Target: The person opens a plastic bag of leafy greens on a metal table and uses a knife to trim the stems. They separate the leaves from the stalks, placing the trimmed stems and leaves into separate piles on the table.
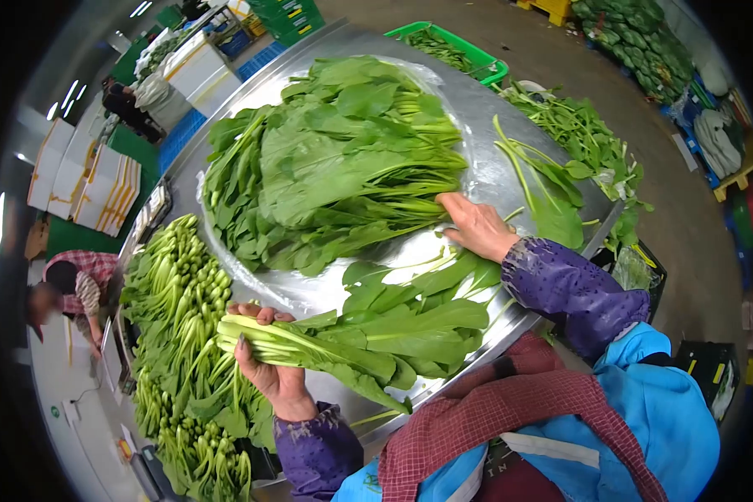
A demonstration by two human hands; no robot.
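Note:
My left hand (pixel 263 360) grips a bunch of leafy greens (pixel 368 335) by the pale stems, leaves pointing right over the steel table (pixel 477 109). My right hand (pixel 477 226) rests on the near edge of a big pile of leafy greens (pixel 335 159) in the middle of the table, fingers spread on the stems. A few loose leaves (pixel 418 276) lie between both hands.
Stacked bundled greens (pixel 184 335) fill the table's left side. Loose stalks (pixel 552 184) lie at the right edge, more greens (pixel 594 134) beyond. A green crate (pixel 477 54) stands at the far end. Another person (pixel 67 289) crouches on the left by white boxes (pixel 84 180).

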